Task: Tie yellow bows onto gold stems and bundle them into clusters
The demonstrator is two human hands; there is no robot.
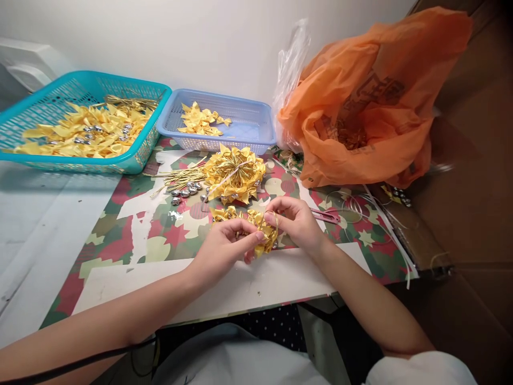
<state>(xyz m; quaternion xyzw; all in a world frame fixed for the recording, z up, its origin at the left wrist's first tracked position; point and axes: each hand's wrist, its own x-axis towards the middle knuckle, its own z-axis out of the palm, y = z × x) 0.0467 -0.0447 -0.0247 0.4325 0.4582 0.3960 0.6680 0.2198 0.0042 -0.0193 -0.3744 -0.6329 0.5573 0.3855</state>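
My left hand [230, 243] is closed, thumb and forefinger pinching a yellow ribbon bow [266, 247] low over the table. Close beside it, my right hand [298, 224] pinches a thin gold cord [277, 220] that curves down by the bow. Several more yellow bows lie just behind my fingers, partly hidden by them. Beyond the hands sits a round bundle of yellow bows [224, 155] with gold cords gathered in its middle. To its left are loose gold cords [186, 175] and several small silver bells [184, 193].
A teal basket [138, 155] of yellow bows and bells stands back left, next to a blue basket [256, 141] with fewer bows. An orange plastic bag [372, 59] stands at back right. A pink tool [326, 216] and white strings [356, 206] lie right of my hands.
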